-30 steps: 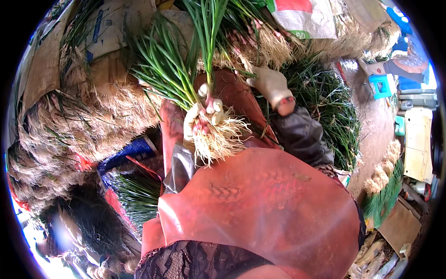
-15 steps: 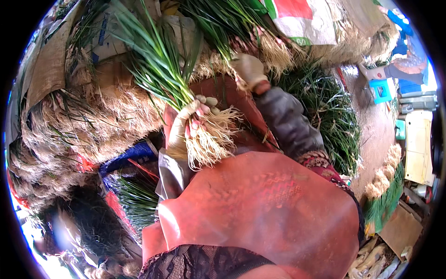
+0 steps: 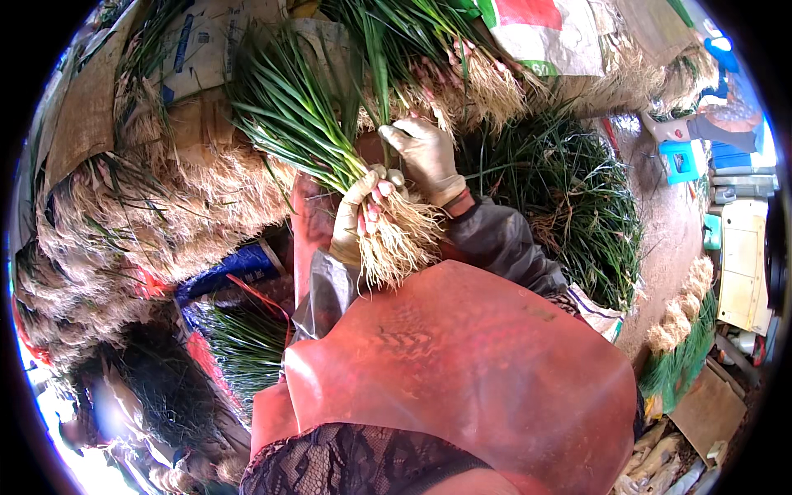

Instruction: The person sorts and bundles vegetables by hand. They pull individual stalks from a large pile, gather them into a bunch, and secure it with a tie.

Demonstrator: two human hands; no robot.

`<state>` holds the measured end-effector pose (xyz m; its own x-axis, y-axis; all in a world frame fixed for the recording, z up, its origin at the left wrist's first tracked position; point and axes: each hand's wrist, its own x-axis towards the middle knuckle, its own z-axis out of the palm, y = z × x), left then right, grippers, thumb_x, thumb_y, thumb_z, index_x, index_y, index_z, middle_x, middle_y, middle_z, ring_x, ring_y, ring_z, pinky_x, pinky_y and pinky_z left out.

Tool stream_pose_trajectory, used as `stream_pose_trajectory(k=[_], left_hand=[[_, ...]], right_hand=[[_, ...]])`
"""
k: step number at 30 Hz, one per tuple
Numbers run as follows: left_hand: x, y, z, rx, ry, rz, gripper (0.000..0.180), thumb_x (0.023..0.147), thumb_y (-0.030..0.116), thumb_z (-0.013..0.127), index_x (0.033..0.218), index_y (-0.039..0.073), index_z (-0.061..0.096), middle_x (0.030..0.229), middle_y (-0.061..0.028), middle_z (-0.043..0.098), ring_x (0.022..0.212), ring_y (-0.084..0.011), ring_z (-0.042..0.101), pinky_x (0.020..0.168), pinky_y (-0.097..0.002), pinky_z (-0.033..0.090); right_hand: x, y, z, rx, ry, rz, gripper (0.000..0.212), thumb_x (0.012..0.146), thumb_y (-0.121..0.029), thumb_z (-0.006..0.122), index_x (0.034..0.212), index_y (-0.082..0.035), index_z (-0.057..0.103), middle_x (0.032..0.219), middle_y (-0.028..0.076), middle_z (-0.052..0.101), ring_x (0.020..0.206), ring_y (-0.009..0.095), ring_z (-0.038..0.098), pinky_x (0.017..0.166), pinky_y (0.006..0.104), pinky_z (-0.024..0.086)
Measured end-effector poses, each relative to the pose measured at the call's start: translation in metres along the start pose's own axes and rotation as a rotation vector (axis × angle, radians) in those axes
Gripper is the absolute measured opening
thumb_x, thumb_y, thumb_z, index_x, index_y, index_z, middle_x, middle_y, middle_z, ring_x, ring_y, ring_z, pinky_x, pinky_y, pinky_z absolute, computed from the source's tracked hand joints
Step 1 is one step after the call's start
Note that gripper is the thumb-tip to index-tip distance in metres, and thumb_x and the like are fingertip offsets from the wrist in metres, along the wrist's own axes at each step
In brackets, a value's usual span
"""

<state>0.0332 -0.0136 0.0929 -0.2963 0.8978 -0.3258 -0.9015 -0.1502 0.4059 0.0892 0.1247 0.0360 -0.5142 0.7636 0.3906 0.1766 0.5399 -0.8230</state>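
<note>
My left hand [image 3: 360, 206], in a pale glove, is closed around a bunch of green garlic [image 3: 323, 136]. Its long leaves fan up and away to the left, while the pinkish bulbs and a thick tuft of pale roots [image 3: 403, 239] hang out below the fingers. Just right of the bunch, my gloved right hand [image 3: 429, 157] pinches a single upright green garlic stalk [image 3: 383, 91] between thumb and fingers. The lower end of that stalk is partly hidden by the hands. A red apron [image 3: 462, 346] covers my lap beneath them.
More green garlic [image 3: 474, 70] lies on the heap ahead, roots toward me. A large rooted pile [image 3: 157, 214] fills the left, partly under sacking [image 3: 87, 124]. Loose green leaves [image 3: 569, 206] are piled at right. Farther right stand a blue plastic item [image 3: 678, 162] and a yellowish container [image 3: 744, 260].
My right hand has come back from the far heap to beside the bunch, now pinching a stalk. My left hand has shifted slightly right with the bunch.
</note>
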Motion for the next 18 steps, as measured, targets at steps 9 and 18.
stream_pose_trajectory(k=[9, 18], left_hand=[[0.01, 0.035, -0.007, -0.212, -0.864, 0.311, 0.037, 0.093, 0.019, 0.049, 0.127, 0.005, 0.044, 0.075, -0.004, 0.058, 0.052, -0.013, 0.055, 0.038, -0.0238, 0.045], [0.021, 0.024, -0.052, 0.287, 0.061, 0.2, 0.024, 0.087, 0.017, 0.06, 0.107, 0.005, 0.053, 0.096, -0.0102, 0.061, 0.079, -0.0207, 0.059, 0.069, -0.0296, 0.053]], right_hand=[[0.006, 0.059, -0.062, -0.847, -0.83, 0.263, 0.039, 0.082, -0.048, 0.056, 0.09, -0.012, 0.067, 0.081, 0.013, 0.066, 0.08, 0.032, 0.063, 0.073, 0.0429, 0.047], [0.085, 0.052, -0.001, -0.594, -0.378, 0.11, 0.023, 0.081, -0.026, 0.065, 0.082, -0.004, 0.067, 0.078, 0.017, 0.066, 0.068, 0.023, 0.064, 0.064, 0.0319, 0.051]])
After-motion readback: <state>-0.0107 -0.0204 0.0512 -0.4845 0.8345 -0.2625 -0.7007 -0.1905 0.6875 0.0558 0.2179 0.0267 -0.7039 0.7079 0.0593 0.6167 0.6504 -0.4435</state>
